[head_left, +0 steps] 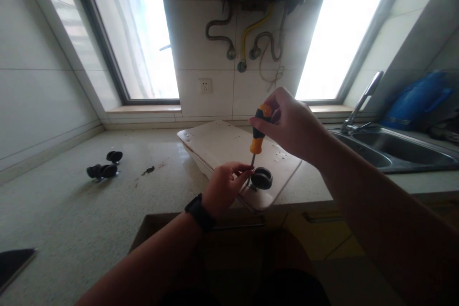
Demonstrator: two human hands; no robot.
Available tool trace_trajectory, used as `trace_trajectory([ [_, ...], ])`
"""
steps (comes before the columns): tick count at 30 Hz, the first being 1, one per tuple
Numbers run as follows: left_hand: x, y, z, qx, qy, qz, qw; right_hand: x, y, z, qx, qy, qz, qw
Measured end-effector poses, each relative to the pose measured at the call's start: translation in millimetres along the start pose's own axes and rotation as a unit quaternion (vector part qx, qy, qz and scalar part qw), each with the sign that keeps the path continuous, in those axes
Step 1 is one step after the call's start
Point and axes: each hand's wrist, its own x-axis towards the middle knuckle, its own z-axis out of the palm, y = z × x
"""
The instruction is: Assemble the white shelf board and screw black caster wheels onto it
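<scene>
A white flat board lies on the stone counter, with a black caster wheel standing on its near corner. My right hand is closed round the top of an orange and black screwdriver held upright, its tip down beside the wheel. My left hand, with a dark watch on the wrist, pinches at the screwdriver's tip next to the wheel; what it pinches is too small to make out.
Two more black caster wheels and a small dark piece lie on the counter at the left. A steel sink with a tap is at the right, a blue bag behind it. A dark flat object lies near the left edge.
</scene>
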Motion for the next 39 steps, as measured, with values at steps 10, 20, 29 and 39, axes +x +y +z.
trace_trajectory([
  [10, -1, 2, 0.7, -0.005, -0.002, 0.005, 1.000, 11, 12, -16, 0.216, -0.170, -0.009, 0.961],
  [20, -2, 3, -1.3, 0.012, 0.001, 0.007, 1.000, 9, -5, -5, -0.078, 0.028, 0.001, 0.997],
  [29, -1, -3, 5.0, 0.003, 0.023, -0.001, 1.000, 16, 20, -9, 0.239, -0.197, 0.005, 0.951],
  [39, -2, 3, 0.9, 0.009, 0.018, 0.003, 1.000, 15, 14, -14, 0.187, -0.191, 0.032, 0.963],
])
